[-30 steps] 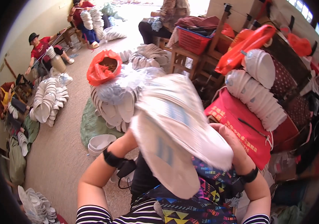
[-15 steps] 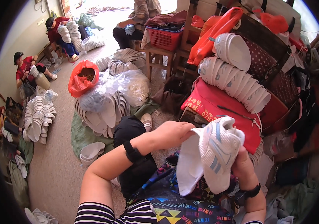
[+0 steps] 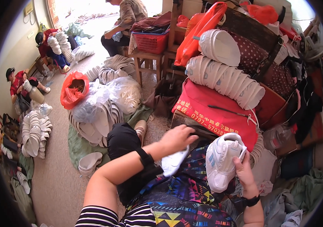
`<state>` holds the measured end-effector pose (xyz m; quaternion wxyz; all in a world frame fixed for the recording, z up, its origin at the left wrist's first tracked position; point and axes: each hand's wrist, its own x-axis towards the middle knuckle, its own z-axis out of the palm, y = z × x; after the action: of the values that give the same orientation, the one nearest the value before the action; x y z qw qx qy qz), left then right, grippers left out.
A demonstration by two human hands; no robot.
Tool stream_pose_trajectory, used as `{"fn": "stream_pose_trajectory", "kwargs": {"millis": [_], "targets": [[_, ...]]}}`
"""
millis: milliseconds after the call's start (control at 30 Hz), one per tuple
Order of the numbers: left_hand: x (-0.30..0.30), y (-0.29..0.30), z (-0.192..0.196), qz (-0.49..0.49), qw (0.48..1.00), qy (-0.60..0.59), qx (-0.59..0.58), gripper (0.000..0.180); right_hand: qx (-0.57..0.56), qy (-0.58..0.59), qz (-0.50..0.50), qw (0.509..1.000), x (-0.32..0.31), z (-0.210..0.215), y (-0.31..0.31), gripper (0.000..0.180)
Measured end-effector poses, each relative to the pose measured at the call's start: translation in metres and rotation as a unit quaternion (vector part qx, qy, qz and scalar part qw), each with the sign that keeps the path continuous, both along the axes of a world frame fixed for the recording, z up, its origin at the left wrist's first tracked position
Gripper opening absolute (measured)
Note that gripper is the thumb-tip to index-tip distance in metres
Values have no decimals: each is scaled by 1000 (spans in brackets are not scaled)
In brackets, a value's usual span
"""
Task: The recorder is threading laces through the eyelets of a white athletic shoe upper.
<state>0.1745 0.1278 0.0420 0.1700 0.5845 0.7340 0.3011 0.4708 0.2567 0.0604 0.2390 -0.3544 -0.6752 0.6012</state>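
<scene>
In my right hand (image 3: 246, 172) is a white shoe upper (image 3: 222, 160) with pale blue stripes, its collar facing up and my thumb at its edge. My left hand (image 3: 178, 139) reaches over the front edge of a dark box (image 3: 191, 123) beneath the red cloth (image 3: 214, 108). Its fingers are bent and partly spread, and I make out nothing in them. Just below this hand is a flat white piece, sole-like in shape (image 3: 173, 163), over my lap; the hand hides its upper end. A patterned apron (image 3: 191, 189) covers my lap.
Nested white uppers (image 3: 225, 81) lie on the red cloth. Left of my knee stands a heap of uppers (image 3: 97, 123) with plastic bags and a red bag (image 3: 74, 89). A red basket (image 3: 152, 41) sits on a wooden stool. Several people work farther back among stacked uppers.
My left hand has left the shoe upper and moved to the box edge. The white piece is now apart from the upper, farther left. My right hand has turned the upper more upright.
</scene>
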Motion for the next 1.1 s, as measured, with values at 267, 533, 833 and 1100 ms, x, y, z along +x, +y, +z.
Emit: {"fn": "stream_pose_trajectory", "kwargs": {"millis": [267, 533, 833, 1100], "targets": [[85, 37, -8, -96, 973, -178, 109, 92, 184, -147, 44, 971, -15, -20, 21, 87], [75, 54, -57, -140, 934, -321, 67, 93, 77, -150, 73, 983, -18, -43, 27, 91], [69, 71, -55, -152, 921, -347, 97, 82, -158, -125, -29, 979, 43, -61, 28, 53], [71, 65, -52, -134, 898, -418, 14, 78, -224, -278, -247, 901, 209, -128, 16, 28]]}}
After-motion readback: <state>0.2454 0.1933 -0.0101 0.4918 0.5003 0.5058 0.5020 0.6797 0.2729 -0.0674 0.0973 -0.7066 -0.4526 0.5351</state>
